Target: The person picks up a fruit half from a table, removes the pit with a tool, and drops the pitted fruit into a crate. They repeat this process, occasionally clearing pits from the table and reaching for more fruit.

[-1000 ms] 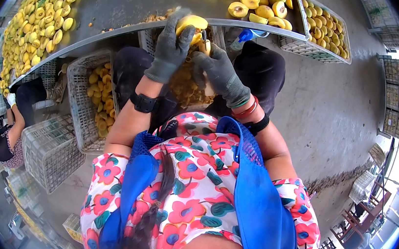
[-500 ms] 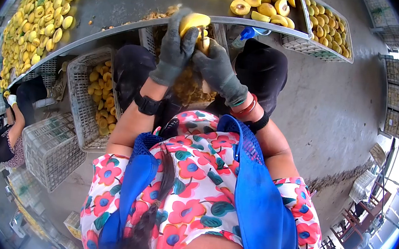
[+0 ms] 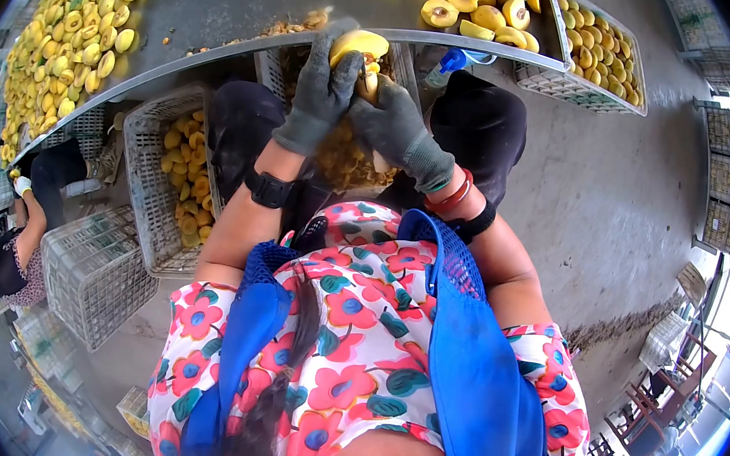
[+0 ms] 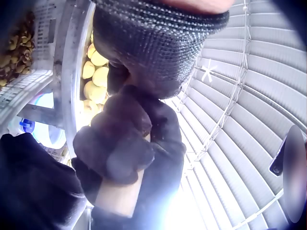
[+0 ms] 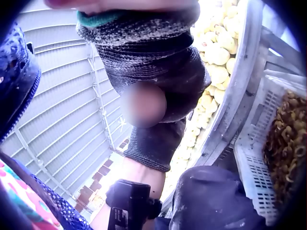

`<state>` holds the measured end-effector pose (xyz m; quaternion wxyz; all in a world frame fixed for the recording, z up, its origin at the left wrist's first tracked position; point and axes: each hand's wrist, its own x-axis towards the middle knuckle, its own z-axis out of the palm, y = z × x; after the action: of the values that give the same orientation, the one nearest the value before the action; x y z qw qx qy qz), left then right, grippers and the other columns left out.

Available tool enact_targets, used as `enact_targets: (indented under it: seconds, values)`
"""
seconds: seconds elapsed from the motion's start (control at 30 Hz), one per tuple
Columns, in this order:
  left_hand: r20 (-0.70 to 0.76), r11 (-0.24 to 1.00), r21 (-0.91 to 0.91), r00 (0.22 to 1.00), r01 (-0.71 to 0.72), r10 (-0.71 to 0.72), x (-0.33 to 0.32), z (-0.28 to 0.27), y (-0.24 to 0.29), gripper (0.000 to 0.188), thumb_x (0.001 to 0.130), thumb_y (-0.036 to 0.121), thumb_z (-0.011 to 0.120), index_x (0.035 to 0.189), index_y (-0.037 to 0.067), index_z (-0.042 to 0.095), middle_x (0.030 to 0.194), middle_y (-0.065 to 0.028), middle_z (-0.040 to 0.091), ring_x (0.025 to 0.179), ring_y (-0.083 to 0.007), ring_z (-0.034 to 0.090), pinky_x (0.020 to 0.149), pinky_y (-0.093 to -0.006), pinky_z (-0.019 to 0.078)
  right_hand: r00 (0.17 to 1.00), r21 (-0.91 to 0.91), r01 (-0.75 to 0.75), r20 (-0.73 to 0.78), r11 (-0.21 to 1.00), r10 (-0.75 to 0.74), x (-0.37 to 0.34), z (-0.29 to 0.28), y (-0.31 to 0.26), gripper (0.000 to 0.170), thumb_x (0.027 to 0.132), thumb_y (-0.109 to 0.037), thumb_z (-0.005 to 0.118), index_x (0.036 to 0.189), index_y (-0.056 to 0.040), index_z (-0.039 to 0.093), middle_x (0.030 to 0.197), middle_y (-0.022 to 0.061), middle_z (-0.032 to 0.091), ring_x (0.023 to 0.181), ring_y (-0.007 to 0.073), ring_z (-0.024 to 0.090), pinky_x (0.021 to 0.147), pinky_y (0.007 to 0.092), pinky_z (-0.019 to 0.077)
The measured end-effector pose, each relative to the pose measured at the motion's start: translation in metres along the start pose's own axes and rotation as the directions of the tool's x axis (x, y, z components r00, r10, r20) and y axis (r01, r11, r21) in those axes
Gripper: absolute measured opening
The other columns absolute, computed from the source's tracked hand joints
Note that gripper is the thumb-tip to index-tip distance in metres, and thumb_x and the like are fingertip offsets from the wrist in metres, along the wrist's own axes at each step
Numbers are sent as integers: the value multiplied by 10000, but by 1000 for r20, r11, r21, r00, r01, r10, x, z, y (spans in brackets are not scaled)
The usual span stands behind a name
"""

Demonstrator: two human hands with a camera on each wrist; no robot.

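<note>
In the head view my gloved left hand (image 3: 317,92) grips a yellow peach (image 3: 361,43) just off the table's near edge. Its fingers wrap the far side and the thumb lies on the near side. Right against it, my gloved right hand (image 3: 396,133) holds a wooden-handled tool (image 3: 368,86) at the underside of the fruit. The left wrist view shows the tool's pale handle (image 4: 117,197) sticking out of the curled right fingers. The tool's working end is hidden by fruit and gloves. In the right wrist view the right glove (image 5: 153,72) covers the fruit.
A steel table (image 3: 229,1) bears heaped peaches (image 3: 75,42) at left and halves (image 3: 463,0) at right. Below the hands stands a crate of scraps (image 5: 261,167). A crate of fruit (image 3: 143,158) is left of the knees, another (image 3: 596,56) at right. A person (image 3: 21,243) sits far left.
The right hand has turned and closed in on the left, and the dark metal of the tool seen earlier is now mostly covered. The peach has shifted slightly to the right.
</note>
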<state>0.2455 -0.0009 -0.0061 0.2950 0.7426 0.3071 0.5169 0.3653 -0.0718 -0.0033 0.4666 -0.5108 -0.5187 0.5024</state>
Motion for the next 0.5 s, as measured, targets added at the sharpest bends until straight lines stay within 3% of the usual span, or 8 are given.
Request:
enact_targets:
  seconds: [0.07, 0.1, 0.2, 0.3, 0.37, 0.5]
  values:
    - [53, 994, -69, 995, 83, -79, -4, -2, -6, 372, 925, 215, 557, 1241, 32, 484, 1112, -160, 604, 974, -253, 615, 852, -334, 498, 956, 192, -284, 135, 939, 261, -6, -6, -23, 123, 895, -122, 542, 955, -15, 551, 676, 20, 543, 473, 100, 502, 427, 250, 410]
    - [82, 987, -102, 990, 126, -117, -5, -4, -7, 365, 928, 206, 552, 1244, 35, 484, 1116, -155, 604, 983, -247, 610, 862, -329, 493, 947, 254, -300, 197, 920, 254, -7, -9, -23, 121, 884, -130, 545, 906, -12, 554, 652, 28, 537, 463, 109, 501, 420, 248, 401]
    - [167, 980, -195, 986, 49, -17, -1, -12, -7, 353, 939, 187, 545, 1255, 40, 486, 1152, -124, 595, 1030, -204, 582, 901, -315, 470, 896, 402, -390, 375, 828, 240, -10, -22, -27, 149, 863, -146, 556, 801, -11, 554, 603, 38, 518, 443, 117, 490, 404, 240, 376]
    - [337, 925, -278, 928, 259, -159, 1, -26, 7, 360, 949, 215, 538, 1256, 33, 493, 1186, -93, 575, 1067, -169, 548, 924, -302, 453, 810, 460, -531, 523, 711, 267, -12, -30, -34, 152, 864, -149, 570, 778, -26, 543, 603, 23, 502, 449, 93, 471, 400, 228, 355]
    - [411, 904, -312, 900, 292, -149, 7, -30, 14, 377, 950, 247, 538, 1253, 26, 497, 1195, -88, 564, 1071, -159, 541, 918, -295, 454, 760, 479, -604, 586, 637, 280, -10, -31, -30, 159, 869, -152, 574, 768, -34, 541, 608, 13, 497, 456, 83, 466, 398, 223, 344]
    - [388, 911, -326, 914, 254, -116, 7, -31, 19, 380, 966, 282, 502, 1241, 19, 507, 1187, -87, 557, 1068, -156, 535, 912, -289, 450, 769, 456, -574, 586, 680, 255, -10, -30, -26, 176, 876, -159, 579, 746, -48, 537, 616, 9, 502, 462, 82, 467, 405, 222, 345]
